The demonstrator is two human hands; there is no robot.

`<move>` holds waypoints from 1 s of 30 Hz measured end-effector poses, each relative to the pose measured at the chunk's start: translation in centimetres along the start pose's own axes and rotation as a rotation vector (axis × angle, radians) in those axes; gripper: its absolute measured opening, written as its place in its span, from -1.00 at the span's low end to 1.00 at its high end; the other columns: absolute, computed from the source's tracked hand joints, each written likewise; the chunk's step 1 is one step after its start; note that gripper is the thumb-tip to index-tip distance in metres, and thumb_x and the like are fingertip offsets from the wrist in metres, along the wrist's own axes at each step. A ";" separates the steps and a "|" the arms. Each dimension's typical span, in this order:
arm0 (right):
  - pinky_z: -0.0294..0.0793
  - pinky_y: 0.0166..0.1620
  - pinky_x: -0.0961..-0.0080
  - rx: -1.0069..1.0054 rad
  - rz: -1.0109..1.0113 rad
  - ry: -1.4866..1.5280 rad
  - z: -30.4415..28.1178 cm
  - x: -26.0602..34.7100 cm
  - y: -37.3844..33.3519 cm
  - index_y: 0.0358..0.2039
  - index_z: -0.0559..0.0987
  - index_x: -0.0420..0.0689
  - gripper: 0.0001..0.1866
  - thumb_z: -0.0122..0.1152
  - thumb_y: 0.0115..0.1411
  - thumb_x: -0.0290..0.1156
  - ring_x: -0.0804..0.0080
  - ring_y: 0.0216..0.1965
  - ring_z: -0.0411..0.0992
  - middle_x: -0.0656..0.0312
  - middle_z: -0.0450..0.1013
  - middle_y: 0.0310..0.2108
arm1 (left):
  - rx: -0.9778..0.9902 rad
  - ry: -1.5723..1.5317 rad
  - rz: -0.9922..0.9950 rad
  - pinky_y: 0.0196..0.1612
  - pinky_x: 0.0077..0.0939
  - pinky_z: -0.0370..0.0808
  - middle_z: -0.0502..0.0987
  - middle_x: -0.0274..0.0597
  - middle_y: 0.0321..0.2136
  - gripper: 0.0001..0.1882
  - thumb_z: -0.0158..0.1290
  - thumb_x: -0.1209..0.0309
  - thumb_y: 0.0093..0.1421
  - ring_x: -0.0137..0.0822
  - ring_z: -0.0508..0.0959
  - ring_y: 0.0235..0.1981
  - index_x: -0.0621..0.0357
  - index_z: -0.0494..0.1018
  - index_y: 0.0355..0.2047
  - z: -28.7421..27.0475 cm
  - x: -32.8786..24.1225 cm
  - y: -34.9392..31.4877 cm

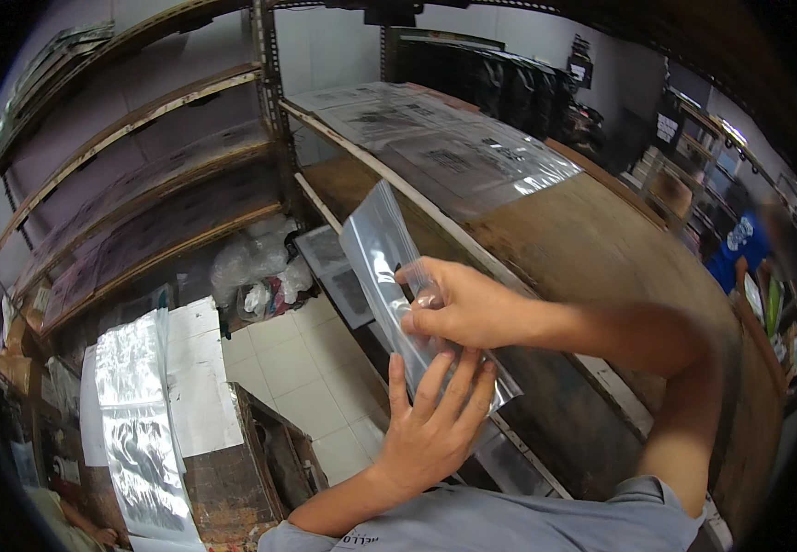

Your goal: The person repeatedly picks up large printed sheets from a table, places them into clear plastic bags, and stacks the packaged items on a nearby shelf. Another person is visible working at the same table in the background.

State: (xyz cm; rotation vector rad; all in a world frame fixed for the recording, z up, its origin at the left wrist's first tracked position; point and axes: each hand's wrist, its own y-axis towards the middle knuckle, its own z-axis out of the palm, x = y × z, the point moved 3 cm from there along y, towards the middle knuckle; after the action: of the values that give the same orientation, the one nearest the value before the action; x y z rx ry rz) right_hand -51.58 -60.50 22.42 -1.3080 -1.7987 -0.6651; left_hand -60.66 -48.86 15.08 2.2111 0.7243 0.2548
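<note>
A stack of clear plastic bags (375, 247) is held up tilted in front of me, glossy and long. My right hand (472, 308) pinches the bags near their middle, with thumb and fingers closed on the film. Below it, my left hand (435, 419) has its fingers stretched out and spread, resting against the lower part of the bags. How many layers the right fingers grip cannot be made out.
On the left, shiny plastic film (141, 414) lies over white sheets (200, 377) on a worn wooden table. Printed clear sheets (426, 138) cover part of the brown bench (619, 248). Shelves (131, 133) line the wall. A person in blue (741, 248) is at far right; another's arm shows lower left.
</note>
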 end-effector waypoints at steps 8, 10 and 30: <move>0.47 -0.34 0.58 -0.153 -0.044 -0.142 -10.0 5.4 -8.7 0.08 0.38 -0.25 -0.53 0.23 0.17 -0.41 0.57 -0.38 0.49 0.18 0.54 -0.37 | -0.417 -0.206 0.150 0.31 0.30 -0.08 0.42 -0.12 0.09 -0.48 -0.07 -0.14 0.21 -0.07 0.28 0.19 -0.12 0.51 0.00 -4.5 -2.5 -1.7; 0.46 -0.37 0.62 -0.306 0.138 -0.320 -15.4 5.5 -12.1 -0.03 0.48 -0.19 -0.65 0.23 0.15 -0.42 0.58 -0.41 0.49 0.21 0.55 -0.37 | -0.407 -0.236 0.052 0.29 0.34 -0.06 0.41 -0.01 0.07 -0.46 -0.07 -0.14 0.21 0.05 0.25 0.19 -0.03 0.50 -0.03 -4.2 -1.2 -3.0; 0.49 -0.40 0.58 -0.231 0.239 -0.743 -40.5 -24.3 -20.6 -0.31 0.53 -0.14 -0.78 0.32 0.08 -0.33 0.54 -0.46 0.47 0.31 0.45 -0.44 | 0.895 -0.375 -1.625 -0.12 -0.21 0.49 0.59 0.23 -0.32 -0.61 0.07 0.21 0.11 0.03 0.61 -0.25 0.34 0.57 -0.25 24.8 -1.8 -56.7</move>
State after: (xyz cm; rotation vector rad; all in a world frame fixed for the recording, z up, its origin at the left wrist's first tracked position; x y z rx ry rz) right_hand -55.49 -111.78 24.86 -2.0825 -2.1120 -0.2634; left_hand -75.95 -35.04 -43.26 1.4859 2.3362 -1.4427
